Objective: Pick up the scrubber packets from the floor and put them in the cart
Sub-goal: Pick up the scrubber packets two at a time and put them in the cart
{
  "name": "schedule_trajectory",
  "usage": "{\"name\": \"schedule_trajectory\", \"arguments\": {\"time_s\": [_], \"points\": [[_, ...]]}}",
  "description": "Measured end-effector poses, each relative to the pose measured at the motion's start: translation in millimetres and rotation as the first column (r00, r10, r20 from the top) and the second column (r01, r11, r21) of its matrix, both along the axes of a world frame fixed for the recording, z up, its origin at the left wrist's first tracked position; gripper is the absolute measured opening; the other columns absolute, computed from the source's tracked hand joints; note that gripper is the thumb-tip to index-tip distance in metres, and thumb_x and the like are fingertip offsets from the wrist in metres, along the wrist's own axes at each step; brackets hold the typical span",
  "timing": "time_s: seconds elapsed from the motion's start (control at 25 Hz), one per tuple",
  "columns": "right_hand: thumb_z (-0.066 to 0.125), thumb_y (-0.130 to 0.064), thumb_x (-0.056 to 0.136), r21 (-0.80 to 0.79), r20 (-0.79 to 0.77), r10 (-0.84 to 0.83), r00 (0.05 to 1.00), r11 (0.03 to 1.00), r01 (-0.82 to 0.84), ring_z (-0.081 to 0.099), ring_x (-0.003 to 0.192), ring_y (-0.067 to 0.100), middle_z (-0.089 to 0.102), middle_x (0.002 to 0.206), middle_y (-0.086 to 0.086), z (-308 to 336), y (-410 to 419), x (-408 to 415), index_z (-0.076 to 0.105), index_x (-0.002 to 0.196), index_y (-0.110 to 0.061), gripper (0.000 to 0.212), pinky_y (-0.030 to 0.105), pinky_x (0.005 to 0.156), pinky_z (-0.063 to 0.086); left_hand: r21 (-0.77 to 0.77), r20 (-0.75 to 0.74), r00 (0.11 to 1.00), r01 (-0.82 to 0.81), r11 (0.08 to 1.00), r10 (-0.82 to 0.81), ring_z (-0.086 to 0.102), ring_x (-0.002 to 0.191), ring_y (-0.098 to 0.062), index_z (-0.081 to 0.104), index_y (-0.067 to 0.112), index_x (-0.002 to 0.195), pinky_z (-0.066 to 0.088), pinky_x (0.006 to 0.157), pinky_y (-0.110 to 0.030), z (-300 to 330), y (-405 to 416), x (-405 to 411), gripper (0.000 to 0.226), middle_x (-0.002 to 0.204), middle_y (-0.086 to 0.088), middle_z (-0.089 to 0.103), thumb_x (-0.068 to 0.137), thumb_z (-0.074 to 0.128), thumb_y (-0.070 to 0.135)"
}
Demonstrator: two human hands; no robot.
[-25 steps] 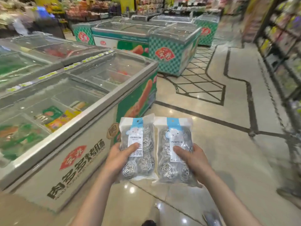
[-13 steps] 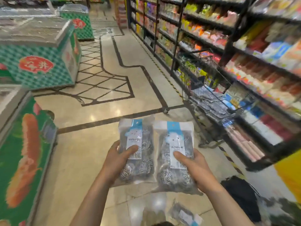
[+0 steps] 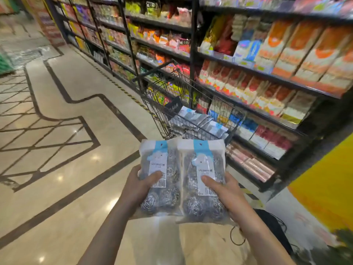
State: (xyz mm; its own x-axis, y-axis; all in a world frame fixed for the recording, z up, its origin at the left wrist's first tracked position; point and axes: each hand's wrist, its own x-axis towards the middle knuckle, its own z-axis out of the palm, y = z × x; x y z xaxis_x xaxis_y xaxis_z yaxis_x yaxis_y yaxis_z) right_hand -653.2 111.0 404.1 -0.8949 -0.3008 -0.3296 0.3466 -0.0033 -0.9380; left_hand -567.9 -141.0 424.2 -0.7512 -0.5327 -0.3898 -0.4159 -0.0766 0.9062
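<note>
I am holding one packet in each grip: my left hand is curling around the left scrubber packet, thumb pressing on its white label and fingers wrapping behind, while my right hand is clasping the right scrubber packet the same way, thumb lying across the label. Both packets are standing upright side by side, their inner edges touching, blue-and-white headers on top and steel-wool scrubbers showing through the clear plastic. Just beyond their tops the wire shopping cart is sitting on the floor, and more scrubber packets are lying in its basket in a loose pile. The cart is parked close against the store shelves, which are carrying rows of boxed and bagged goods. The glossy tiled floor with dark inlaid lines is stretching away on my left, and a black cable is looping on the floor below my right wrist.
</note>
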Motion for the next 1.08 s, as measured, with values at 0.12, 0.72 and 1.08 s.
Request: {"name": "schedule_trajectory", "arguments": {"time_s": [0.12, 0.72, 1.08], "points": [[0.086, -0.02, 0.087, -0.004, 0.039, -0.056, 0.998, 0.998, 0.056, 0.081, 0.097, 0.026, 0.083, 0.107, 0.005, -6, -10, -64, 0.071, 0.123, -0.016, 0.04, 0.048, 0.087, 0.064, -0.022, -0.012, 0.999, 0.03, 0.999, -0.03, 0.07, 0.094, -0.017, 0.039, 0.02, 0.148, 0.058, 0.067, -0.033, -6, -8, -74, 0.086, 0.13, -0.006, 0.06, 0.08, 0.088, 0.038], [0.085, -0.021, 0.088, 0.113, 0.201, -0.356, 0.913, 0.934, 0.339, 0.081, 0.09, 0.015, 0.083, 0.106, 0.0, -91, -97, -388, 0.071, 0.119, -0.024, 0.034, 0.028, 0.066, 0.061, -0.007, 0.149, 0.928, 0.348, 0.937, -0.343, 0.061, 0.088, 0.0, 0.043, 0.029, 0.125, 0.049, 0.067, -0.021, -84, -102, -482, 0.057, 0.108, 0.013, 0.062, 0.086, 0.084, 0.03], [0.088, -0.033, 0.085, 0.252, 0.346, -0.454, 0.821, 0.888, 0.385, 0.065, 0.109, 0.019, 0.066, 0.128, -0.003, -185, -114, -543, 0.054, 0.132, -0.017, 0.06, 0.035, 0.089, 0.051, -0.083, 0.376, 0.843, 0.444, 0.892, -0.384, 0.065, 0.102, -0.019, 0.041, 0.024, 0.138, 0.049, 0.085, -0.033, -166, -111, -660, 0.078, 0.122, -0.002, 0.067, 0.078, 0.089, 0.039]]}}
